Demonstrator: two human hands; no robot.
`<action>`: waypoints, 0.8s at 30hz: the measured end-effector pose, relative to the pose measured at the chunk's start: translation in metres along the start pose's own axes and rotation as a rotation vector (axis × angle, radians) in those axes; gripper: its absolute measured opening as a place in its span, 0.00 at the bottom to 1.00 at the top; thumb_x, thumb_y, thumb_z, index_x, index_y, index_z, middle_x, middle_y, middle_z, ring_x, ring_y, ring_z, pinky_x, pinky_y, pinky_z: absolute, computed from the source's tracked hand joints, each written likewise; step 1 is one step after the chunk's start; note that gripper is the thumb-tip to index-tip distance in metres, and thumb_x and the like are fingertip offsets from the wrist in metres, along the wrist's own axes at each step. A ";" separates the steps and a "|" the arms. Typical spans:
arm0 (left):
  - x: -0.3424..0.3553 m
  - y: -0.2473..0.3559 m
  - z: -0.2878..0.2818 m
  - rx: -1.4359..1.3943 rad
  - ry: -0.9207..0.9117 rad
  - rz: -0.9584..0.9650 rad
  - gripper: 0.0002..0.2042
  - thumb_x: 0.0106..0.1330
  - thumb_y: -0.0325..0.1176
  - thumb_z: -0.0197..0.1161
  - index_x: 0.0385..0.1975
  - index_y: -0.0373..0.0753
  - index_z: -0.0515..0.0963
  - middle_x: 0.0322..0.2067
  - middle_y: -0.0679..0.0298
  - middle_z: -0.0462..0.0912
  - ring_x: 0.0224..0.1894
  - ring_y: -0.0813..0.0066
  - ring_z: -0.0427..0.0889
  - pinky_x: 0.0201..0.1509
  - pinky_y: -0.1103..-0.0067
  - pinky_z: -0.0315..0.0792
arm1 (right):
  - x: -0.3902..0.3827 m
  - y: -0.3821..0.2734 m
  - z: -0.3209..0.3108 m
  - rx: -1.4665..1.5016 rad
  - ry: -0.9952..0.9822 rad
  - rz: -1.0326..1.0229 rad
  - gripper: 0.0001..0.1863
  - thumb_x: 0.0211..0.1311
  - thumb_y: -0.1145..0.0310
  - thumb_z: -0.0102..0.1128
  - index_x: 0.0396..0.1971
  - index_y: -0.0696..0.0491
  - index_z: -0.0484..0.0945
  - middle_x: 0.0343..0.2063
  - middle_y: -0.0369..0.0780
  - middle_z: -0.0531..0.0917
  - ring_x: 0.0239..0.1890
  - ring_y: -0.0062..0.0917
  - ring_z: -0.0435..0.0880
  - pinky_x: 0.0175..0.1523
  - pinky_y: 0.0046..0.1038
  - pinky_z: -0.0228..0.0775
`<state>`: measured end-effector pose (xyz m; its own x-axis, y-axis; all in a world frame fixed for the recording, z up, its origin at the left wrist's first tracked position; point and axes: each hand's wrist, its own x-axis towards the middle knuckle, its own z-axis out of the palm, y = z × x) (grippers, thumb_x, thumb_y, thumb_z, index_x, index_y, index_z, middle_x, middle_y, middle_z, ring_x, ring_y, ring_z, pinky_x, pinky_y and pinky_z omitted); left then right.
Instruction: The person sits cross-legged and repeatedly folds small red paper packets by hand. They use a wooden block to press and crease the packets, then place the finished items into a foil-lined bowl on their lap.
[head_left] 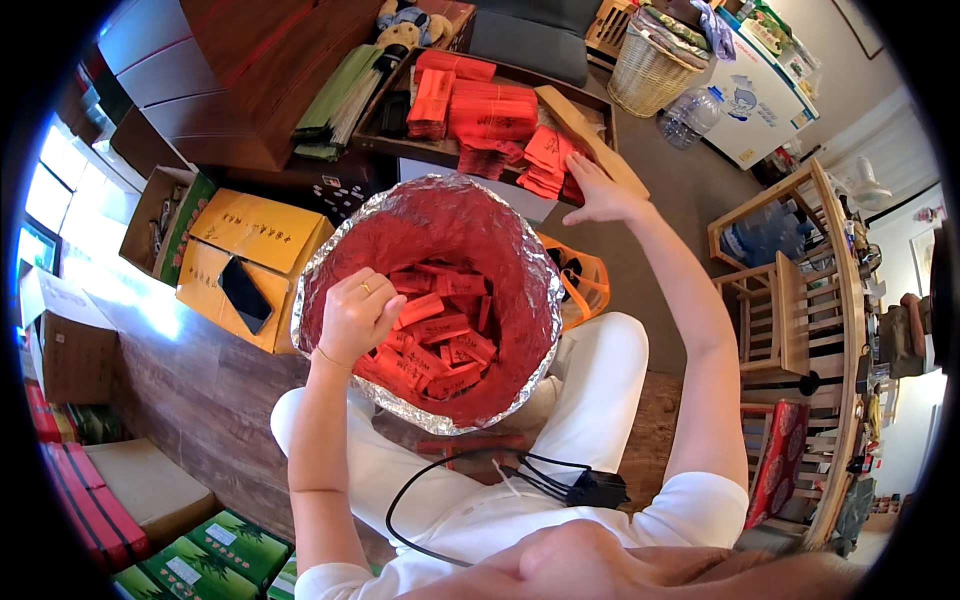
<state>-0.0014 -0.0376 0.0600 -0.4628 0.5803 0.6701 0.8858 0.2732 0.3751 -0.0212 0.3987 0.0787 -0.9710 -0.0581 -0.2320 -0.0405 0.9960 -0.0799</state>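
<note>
Between my knees stands a large foil bag [545, 330] with a silver rim and a red inside, and several small red paper packets [440, 328] lie loose in it. Over the bag's left side my left hand [358, 312] is closed, its fingers curled; whatever they may hold is hidden. My right hand [607, 192] reaches forward with fingers stretched out and thumb apart, its fingertips at a fanned pile of red packets [546, 160]. That pile lies at the near edge of a wooden tray [400, 100], beside larger red stacks [492, 108]. A wooden board [590, 135] slants across the tray's right side.
A yellow carton [250, 225] with a phone [245, 295] on it stands left of the bag. An orange plastic bag [590, 290] is close on its right. A black cable [430, 468] lies over my lap. Wooden chairs [790, 310] stand right; green boxes [215, 550] sit lower left.
</note>
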 end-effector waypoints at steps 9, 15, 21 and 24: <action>-0.002 0.001 0.004 0.004 -0.021 0.019 0.08 0.57 0.27 0.63 0.18 0.37 0.73 0.19 0.63 0.73 0.23 0.64 0.72 0.25 0.73 0.68 | 0.000 0.021 0.004 0.118 0.192 -0.037 0.40 0.58 0.65 0.59 0.66 0.64 0.52 0.64 0.57 0.60 0.67 0.43 0.60 0.69 0.33 0.54; 0.003 0.010 0.009 -0.038 -0.015 -0.025 0.08 0.58 0.25 0.63 0.19 0.36 0.73 0.20 0.62 0.74 0.23 0.63 0.74 0.26 0.73 0.69 | -0.006 0.005 0.012 0.005 0.532 0.136 0.25 0.57 0.71 0.56 0.55 0.63 0.66 0.39 0.54 0.79 0.41 0.44 0.80 0.46 0.41 0.73; 0.004 0.012 0.014 -0.169 0.009 -0.149 0.04 0.60 0.23 0.60 0.23 0.34 0.75 0.23 0.61 0.77 0.26 0.61 0.77 0.29 0.73 0.71 | -0.005 0.017 0.019 -0.001 0.749 0.104 0.22 0.56 0.71 0.57 0.51 0.60 0.69 0.28 0.49 0.81 0.33 0.43 0.82 0.39 0.42 0.74; 0.005 0.017 0.011 -0.255 0.000 -0.294 0.04 0.63 0.25 0.57 0.27 0.33 0.76 0.27 0.60 0.79 0.30 0.64 0.79 0.35 0.74 0.72 | -0.026 -0.019 -0.003 0.092 0.771 0.128 0.22 0.56 0.74 0.55 0.52 0.61 0.70 0.34 0.49 0.82 0.37 0.42 0.82 0.43 0.38 0.74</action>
<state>0.0115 -0.0214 0.0625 -0.6955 0.5058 0.5104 0.6784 0.2281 0.6984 0.0038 0.3811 0.0895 -0.8577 0.1535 0.4907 0.0693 0.9802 -0.1856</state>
